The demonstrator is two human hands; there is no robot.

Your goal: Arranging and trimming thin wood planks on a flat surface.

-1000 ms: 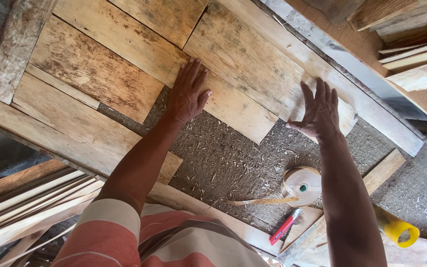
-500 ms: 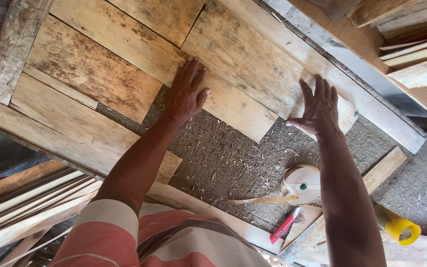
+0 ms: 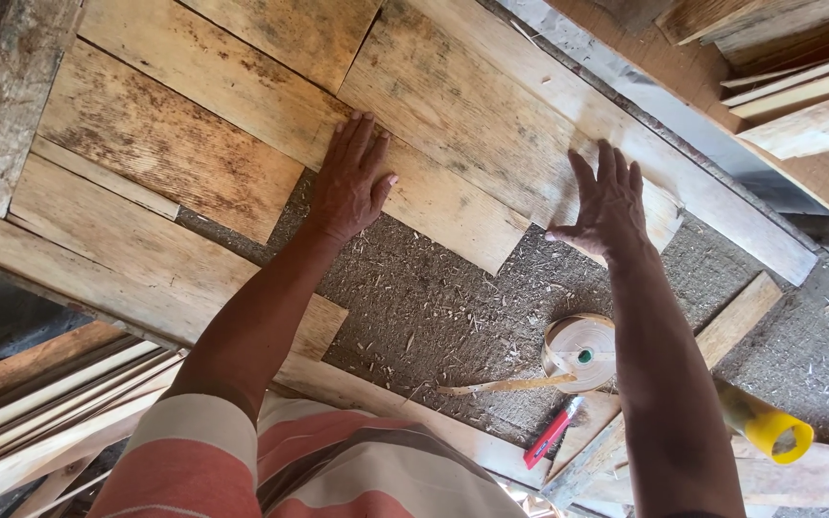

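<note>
Weathered pale wooden plank (image 3: 453,125) getting pressed flat, both palms open.
Left hand (image 3: 350,182) is pinning its edge, right hand (image 3: 608,206) is spreading wide, probably steadying it against neighbouring boards.

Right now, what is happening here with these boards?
A person in a striped shirt presses both hands flat on worn wooden planks laid side by side over a rough, sawdust-strewn surface. The left hand lies on a long plank, its fingers spread. The right hand rests at the end of the neighbouring plank. Below lie a roll of tape, a red pen-like tool and a yellow-capped tube, all untouched.
</note>
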